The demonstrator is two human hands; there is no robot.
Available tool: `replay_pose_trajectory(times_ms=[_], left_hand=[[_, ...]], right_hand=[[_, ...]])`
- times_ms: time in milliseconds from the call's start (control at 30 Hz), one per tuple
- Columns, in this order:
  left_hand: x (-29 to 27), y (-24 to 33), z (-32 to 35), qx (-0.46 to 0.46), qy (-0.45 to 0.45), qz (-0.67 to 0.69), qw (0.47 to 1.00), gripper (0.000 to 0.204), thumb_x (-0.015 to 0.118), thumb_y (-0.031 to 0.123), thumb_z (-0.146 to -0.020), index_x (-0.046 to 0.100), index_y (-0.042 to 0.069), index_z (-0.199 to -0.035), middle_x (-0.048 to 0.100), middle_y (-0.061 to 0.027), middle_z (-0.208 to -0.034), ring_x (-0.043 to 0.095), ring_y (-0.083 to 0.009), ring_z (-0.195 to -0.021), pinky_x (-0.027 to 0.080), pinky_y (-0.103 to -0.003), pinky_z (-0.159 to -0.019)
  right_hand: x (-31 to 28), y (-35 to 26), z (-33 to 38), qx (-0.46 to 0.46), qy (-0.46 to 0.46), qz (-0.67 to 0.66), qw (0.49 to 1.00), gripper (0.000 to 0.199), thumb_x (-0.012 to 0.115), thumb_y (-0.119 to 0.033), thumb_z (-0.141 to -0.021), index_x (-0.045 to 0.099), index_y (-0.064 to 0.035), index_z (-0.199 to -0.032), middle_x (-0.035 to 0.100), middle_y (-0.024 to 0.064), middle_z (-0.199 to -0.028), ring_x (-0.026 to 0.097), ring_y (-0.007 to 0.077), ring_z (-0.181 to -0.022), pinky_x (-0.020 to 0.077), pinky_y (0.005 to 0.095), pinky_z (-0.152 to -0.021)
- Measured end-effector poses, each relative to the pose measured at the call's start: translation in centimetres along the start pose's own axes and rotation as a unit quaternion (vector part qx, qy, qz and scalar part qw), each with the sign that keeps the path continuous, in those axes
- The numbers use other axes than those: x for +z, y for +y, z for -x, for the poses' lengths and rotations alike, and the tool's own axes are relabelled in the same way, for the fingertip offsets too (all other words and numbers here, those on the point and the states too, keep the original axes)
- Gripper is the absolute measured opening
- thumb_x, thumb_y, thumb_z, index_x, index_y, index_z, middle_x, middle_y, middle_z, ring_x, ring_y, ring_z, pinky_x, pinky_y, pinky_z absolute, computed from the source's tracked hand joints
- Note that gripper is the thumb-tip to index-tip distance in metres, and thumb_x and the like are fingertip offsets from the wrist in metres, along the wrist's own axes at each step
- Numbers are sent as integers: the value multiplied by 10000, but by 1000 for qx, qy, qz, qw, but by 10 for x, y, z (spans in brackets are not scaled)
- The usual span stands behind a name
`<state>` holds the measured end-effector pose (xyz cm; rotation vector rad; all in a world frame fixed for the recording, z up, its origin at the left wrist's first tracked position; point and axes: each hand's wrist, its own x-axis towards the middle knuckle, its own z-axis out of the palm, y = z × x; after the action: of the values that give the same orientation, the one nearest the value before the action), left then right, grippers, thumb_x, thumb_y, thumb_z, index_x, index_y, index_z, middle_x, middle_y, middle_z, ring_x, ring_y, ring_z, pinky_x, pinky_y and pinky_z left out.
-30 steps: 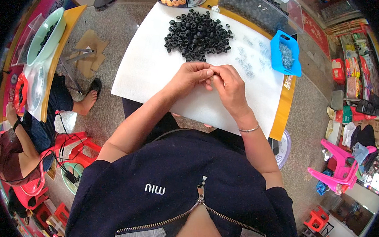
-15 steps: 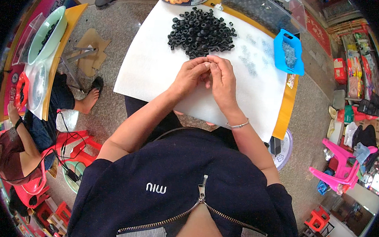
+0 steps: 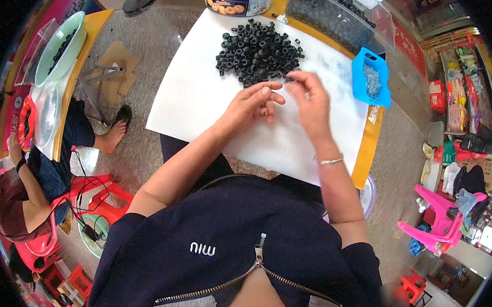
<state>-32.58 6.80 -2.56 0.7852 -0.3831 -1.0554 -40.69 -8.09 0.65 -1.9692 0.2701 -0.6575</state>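
A heap of small black ring-shaped parts (image 3: 258,50) lies on the white sheet that covers the table. Just below the heap is my left hand (image 3: 252,104), its thumb laid against curled fingers; whatever it may hold is hidden. My right hand (image 3: 311,104), slightly blurred, is to the right and apart from the left. Its thumb and index finger come together around a small black part (image 3: 289,79) beside the heap's lower right edge. Tiny bluish clear pieces (image 3: 326,63) are scattered on the sheet, right of the heap.
A blue tray (image 3: 359,76) of tiny clear pieces stands at the table's right edge. Behind the heap are a round tin (image 3: 225,7) and a clear bin (image 3: 333,25) with black parts. At left another person (image 3: 35,197) sits by a table with a green basin (image 3: 79,36).
My hands were together at the fingertips; now they are apart. The right hand has shifted right and its fingertips are at the heap's edge. The whole view has tilted slightly.
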Motion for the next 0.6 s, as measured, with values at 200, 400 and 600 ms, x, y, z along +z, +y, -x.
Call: replay_pose_trajectory(times_ms=[200,400,600], left_hand=[[-2,4,-1,-7,-7,-19,1000,404,404,314,-989,494,-26,-1188,590,-82,-957,533,-113,-727,489,-250,-664],[-5,2,-4,-38,13,20,999,396,413,302,-982,512,-38,-1160,591,-88,-943,548,-115,-732,504,-260,-641],[-9,2,-6,-47,6,58,997,380,455,294,-968,515,-28,-1161,591,-74,-930,553,-111,-734,502,-261,-647]], right_hand=[[-75,-17,-159,-150,179,219,947,244,655,-181,-815,656,-49,-1020,688,85,-883,635,147,-802,481,279,-744],[-72,11,-200,-276,161,372,872,303,642,-198,-787,644,-59,-1057,635,112,-900,603,238,-745,479,352,-717],[27,18,-98,-234,-127,196,944,228,657,-42,-726,656,-65,-953,570,80,-866,532,259,-898,447,341,-798]])
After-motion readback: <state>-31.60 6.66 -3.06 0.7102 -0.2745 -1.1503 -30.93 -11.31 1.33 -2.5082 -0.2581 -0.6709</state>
